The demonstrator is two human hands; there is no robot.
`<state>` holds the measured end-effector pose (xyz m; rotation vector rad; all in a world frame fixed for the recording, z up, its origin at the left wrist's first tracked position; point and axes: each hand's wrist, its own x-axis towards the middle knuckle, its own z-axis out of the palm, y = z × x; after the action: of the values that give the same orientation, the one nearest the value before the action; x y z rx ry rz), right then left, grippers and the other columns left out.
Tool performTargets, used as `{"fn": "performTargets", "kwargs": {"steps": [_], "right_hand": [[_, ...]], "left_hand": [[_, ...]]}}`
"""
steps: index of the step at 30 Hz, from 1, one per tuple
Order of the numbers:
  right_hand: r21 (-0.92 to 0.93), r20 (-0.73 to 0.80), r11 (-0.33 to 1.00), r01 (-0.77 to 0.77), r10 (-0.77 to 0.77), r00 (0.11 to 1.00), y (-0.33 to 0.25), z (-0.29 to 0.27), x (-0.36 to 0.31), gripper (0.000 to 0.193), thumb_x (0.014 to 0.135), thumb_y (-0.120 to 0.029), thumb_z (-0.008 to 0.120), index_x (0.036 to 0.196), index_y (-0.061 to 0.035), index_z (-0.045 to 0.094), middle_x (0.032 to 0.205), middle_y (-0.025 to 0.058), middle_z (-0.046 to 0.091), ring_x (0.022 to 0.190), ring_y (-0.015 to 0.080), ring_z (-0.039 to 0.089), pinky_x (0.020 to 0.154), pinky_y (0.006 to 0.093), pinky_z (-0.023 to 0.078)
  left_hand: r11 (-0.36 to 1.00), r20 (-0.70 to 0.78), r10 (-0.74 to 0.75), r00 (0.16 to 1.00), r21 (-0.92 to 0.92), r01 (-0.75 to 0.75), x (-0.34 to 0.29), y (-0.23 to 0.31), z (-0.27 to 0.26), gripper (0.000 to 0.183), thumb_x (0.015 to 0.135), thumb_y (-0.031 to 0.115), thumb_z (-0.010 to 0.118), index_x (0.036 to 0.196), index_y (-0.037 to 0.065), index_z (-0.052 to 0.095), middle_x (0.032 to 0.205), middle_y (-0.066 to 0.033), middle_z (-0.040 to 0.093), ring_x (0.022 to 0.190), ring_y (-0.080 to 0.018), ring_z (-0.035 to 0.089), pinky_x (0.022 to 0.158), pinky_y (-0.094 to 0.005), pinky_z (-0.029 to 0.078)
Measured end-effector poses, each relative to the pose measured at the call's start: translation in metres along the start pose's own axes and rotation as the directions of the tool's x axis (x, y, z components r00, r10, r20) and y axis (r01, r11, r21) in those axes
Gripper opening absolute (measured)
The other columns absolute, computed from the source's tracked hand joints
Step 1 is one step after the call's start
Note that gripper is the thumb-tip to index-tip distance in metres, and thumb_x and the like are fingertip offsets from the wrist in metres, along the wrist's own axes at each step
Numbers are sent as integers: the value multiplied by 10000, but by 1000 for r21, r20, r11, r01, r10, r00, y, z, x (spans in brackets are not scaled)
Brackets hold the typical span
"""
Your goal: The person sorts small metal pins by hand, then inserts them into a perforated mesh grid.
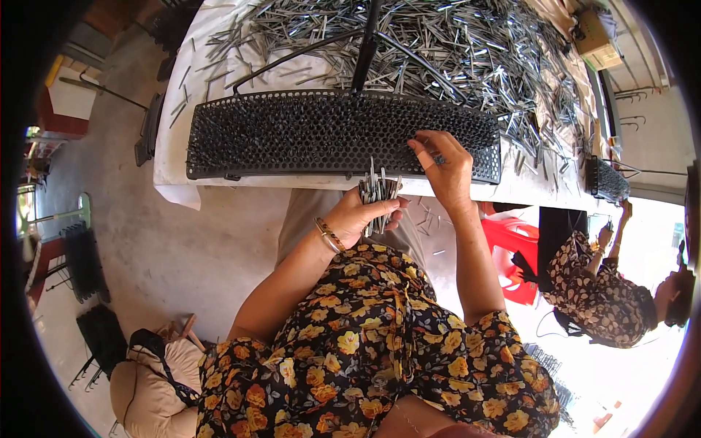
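Observation:
My left hand is closed around a bundle of thin metal strips, their ends sticking up past the fingers. It is held just below the front edge of a long black perforated rack. The rack has rows of round holes, many with dark pieces standing in them; its lower middle rows show bare holes. My right hand is over the right part of the rack, thumb and fingers pinched close to its surface. Whatever sits between those fingertips is too small to make out.
Behind the rack, a large heap of loose metal strips covers the white-sheeted table. Black rods rise from the rack. At right a co-worker handles another rack, near a red plastic stool. Another person is at lower left.

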<state>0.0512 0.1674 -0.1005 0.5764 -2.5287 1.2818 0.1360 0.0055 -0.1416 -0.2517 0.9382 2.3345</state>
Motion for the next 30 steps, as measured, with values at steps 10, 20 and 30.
{"fn": "performTargets", "kwargs": {"steps": [10, 20, 30], "right_hand": [[67, -56, 990, -120, 124, 991, 6, 0, 1, 242, 789, -19, 669, 1026, -31, 623, 829, 85, 662, 691, 143, 642, 638, 253, 503], [-128, -65, 991, 35, -44, 997, 12, 1, -4, 251, 827, -38, 634, 1076, -48, 607, 858, 91, 662, 725, 165, 656, 644, 279, 517], [-84, -22, 996, -24, 22, 1000, 11, 2, -4, 251, 832, -43, 624, 1082, -29, 628, 903, 102, 655, 791, 179, 647, 698, 270, 502]], "left_hand": [[998, -37, 55, 998, -18, -56, 1, 1, 2, 228, 835, 69, 632, 1044, -6, 581, 932, -98, 654, 771, -152, 604, 666, -291, 501], [999, -45, -12, 999, -33, 11, 2, -2, -8, 274, 865, 85, 604, 1129, 26, 562, 968, -98, 645, 856, -169, 623, 692, -307, 531], [994, -32, -21, 999, 106, 24, -4, 3, -9, 308, 866, 150, 620, 1154, 60, 560, 897, -49, 637, 724, -91, 569, 584, -238, 475]]}}
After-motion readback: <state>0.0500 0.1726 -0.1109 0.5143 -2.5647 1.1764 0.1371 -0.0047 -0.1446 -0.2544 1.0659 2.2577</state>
